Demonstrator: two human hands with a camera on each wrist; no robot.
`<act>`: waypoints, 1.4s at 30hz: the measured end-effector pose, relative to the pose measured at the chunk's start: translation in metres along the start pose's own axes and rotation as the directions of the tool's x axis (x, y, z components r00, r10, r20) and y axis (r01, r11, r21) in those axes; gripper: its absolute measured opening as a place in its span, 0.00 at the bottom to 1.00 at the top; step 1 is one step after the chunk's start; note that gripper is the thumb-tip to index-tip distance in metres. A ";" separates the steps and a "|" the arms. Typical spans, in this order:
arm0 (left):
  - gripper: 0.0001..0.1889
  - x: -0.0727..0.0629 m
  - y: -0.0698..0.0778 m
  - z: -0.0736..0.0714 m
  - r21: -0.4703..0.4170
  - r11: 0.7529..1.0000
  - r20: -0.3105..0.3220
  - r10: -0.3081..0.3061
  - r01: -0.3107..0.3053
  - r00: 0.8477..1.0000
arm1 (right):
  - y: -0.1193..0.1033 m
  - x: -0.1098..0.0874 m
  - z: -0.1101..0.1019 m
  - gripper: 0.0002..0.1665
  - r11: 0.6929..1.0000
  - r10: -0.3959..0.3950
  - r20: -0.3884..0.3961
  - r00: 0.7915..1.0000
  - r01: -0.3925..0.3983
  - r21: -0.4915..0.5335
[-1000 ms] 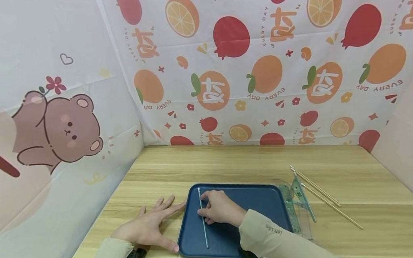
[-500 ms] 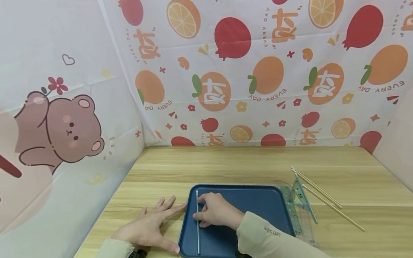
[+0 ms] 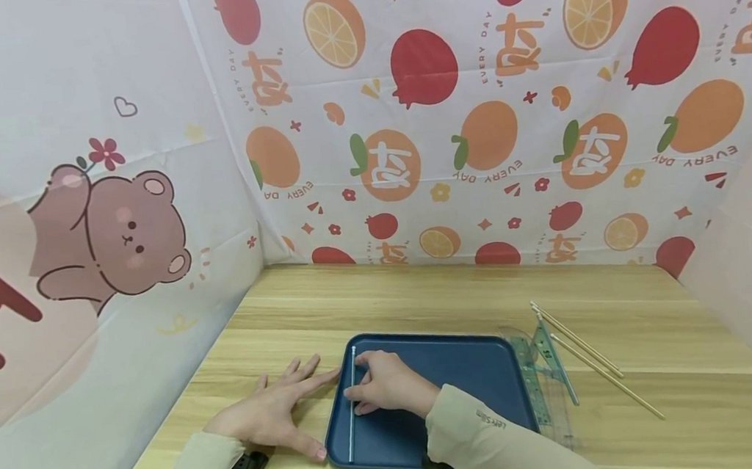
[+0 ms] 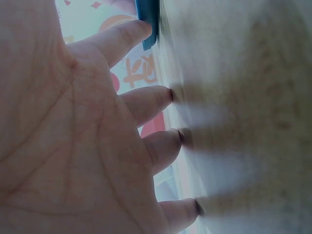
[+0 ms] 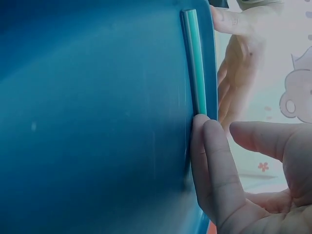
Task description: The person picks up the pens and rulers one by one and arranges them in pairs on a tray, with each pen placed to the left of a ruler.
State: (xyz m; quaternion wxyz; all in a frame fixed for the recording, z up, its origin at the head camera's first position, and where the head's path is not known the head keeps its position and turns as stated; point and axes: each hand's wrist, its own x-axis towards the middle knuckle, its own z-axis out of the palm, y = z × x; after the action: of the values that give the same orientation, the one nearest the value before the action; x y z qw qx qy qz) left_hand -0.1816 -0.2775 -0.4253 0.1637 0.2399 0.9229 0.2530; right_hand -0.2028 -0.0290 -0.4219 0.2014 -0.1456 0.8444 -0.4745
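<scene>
A slim pale green pencil [image 3: 352, 431] with a whitish far end lies lengthwise in the dark blue tray [image 3: 465, 360], close to its left rim. My right hand [image 3: 388, 384] reaches over the tray and touches the pencil's right side with its fingers. In the right wrist view two fairly straight fingers [image 5: 212, 156] press along the pencil [image 5: 195, 58], while the thumb [image 5: 263, 139] stands apart from it. My left hand [image 3: 271, 412] lies spread on the table left of the tray, thumb and index fingertips at the tray's rim.
Right of the tray are a clear plastic bag [image 3: 555, 404], green rulers [image 3: 534, 391] and a green set square [image 3: 547, 350]. Another green pencil [image 3: 562, 371] leans across them. Several wooden pencils [image 3: 583, 343] lie further right. A fruit-print cloth [image 3: 472, 109] hangs behind the table.
The pencil has moved left across the tray with my right hand, up to near the left rim, its near end tilting slightly left. My left hand has stayed in place.
</scene>
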 end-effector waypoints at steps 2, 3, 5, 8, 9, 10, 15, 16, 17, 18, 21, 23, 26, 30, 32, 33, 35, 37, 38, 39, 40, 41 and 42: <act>0.62 0.000 0.000 0.000 0.002 1.000 0.000 -0.001 0.001 1.000 | 0.000 0.001 0.001 0.42 1.000 0.004 0.001 1.000 -0.004 0.014; 0.62 0.000 0.000 0.000 0.006 1.000 0.000 -0.002 0.002 1.000 | -0.001 0.001 0.001 0.43 1.000 0.006 0.002 1.000 -0.006 0.022; 0.62 0.000 0.000 0.000 0.011 1.000 0.000 -0.004 0.004 1.000 | -0.001 0.001 0.002 0.44 0.999 0.011 0.006 1.000 -0.012 0.034; 0.61 0.000 0.000 0.000 0.012 1.000 0.002 -0.004 0.004 1.000 | -0.001 0.002 0.003 0.44 0.998 0.019 0.017 1.000 -0.020 0.060; 0.61 0.000 0.000 0.000 0.010 1.000 0.003 -0.003 0.003 1.000 | -0.001 0.002 0.003 0.44 0.997 0.021 0.023 1.000 -0.023 0.072; 0.61 0.000 0.000 0.000 0.009 1.000 0.004 -0.003 0.003 1.000 | -0.002 0.002 0.004 0.44 0.996 0.025 0.028 0.999 -0.027 0.083; 0.61 0.001 0.001 0.000 -0.001 1.000 0.009 -0.006 0.006 1.000 | -0.002 0.001 0.004 0.42 0.993 0.021 0.044 0.999 -0.026 0.112; 0.61 0.001 0.001 -0.001 -0.002 1.000 0.011 -0.008 0.008 1.000 | -0.002 0.000 0.004 0.42 0.994 0.018 0.045 0.999 -0.022 0.111; 0.61 0.001 0.001 -0.001 -0.003 1.000 0.012 -0.009 0.009 1.000 | -0.003 -0.001 0.003 0.42 0.994 0.012 0.048 0.999 -0.017 0.109; 0.60 0.001 0.001 -0.001 -0.005 1.000 0.013 -0.011 0.011 1.000 | -0.003 -0.001 0.003 0.42 0.994 0.006 0.050 0.999 -0.012 0.106; 0.61 0.001 0.001 -0.001 -0.004 1.000 0.016 -0.013 0.013 1.000 | -0.003 -0.003 0.003 0.41 0.996 -0.003 0.059 0.998 -0.002 0.090; 0.61 0.001 0.001 -0.001 -0.003 1.000 0.016 -0.013 0.013 1.000 | -0.003 -0.004 0.002 0.40 0.997 -0.007 0.064 0.998 0.002 0.077; 0.61 0.001 0.001 -0.001 -0.005 1.000 0.014 -0.013 0.013 1.000 | -0.003 -0.005 0.002 0.38 0.998 -0.005 0.067 0.998 0.000 0.066; 0.61 -0.001 0.001 0.000 -0.012 1.000 0.012 -0.012 0.012 1.000 | -0.003 -0.006 0.001 0.33 0.998 -0.003 0.078 0.997 -0.002 0.060; 0.61 -0.001 0.001 0.000 -0.012 1.000 0.011 -0.011 0.011 1.000 | -0.002 -0.007 -0.001 0.30 0.999 -0.009 0.081 0.997 0.004 0.054; 0.61 -0.001 0.001 0.000 -0.013 1.000 0.012 -0.010 0.010 1.000 | -0.001 -0.007 -0.001 0.29 0.999 -0.013 0.081 0.997 0.009 0.053; 0.61 -0.001 0.001 0.000 -0.010 1.000 0.011 -0.010 0.010 1.000 | 0.001 -0.008 -0.003 0.27 0.999 -0.022 0.081 0.996 0.018 0.051; 0.61 -0.001 0.001 0.000 -0.007 1.000 0.009 -0.010 0.010 1.000 | 0.002 -0.009 -0.005 0.26 0.999 -0.030 0.083 0.996 0.026 0.046; 0.61 -0.001 0.001 0.000 -0.007 1.000 0.009 -0.009 0.009 1.000 | 0.003 -0.010 -0.005 0.26 0.999 -0.033 0.086 0.996 0.029 0.045; 0.61 -0.001 0.001 0.000 -0.008 1.000 0.009 -0.008 0.008 1.000 | 0.003 -0.011 -0.006 0.25 0.999 -0.037 0.088 0.995 0.033 0.042; 0.61 -0.001 0.001 0.000 -0.007 1.000 0.007 -0.007 0.008 1.000 | 0.004 -0.011 -0.007 0.25 0.999 -0.039 0.090 0.995 0.036 0.040; 0.61 -0.001 0.001 0.000 -0.008 1.000 0.006 -0.007 0.007 1.000 | 0.005 -0.012 -0.008 0.24 0.998 -0.044 0.092 0.995 0.041 0.037; 0.61 -0.001 0.001 0.000 -0.007 1.000 0.004 -0.005 0.005 1.000 | 0.005 -0.013 -0.009 0.23 0.998 -0.049 0.096 0.994 0.046 0.032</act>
State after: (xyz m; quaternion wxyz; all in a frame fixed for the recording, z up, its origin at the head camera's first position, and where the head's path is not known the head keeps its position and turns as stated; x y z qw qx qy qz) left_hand -0.1805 -0.2772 -0.4245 0.1671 0.2375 0.9222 0.2554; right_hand -0.1956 -0.0141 -0.4191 0.2328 -0.1855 0.8227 -0.4843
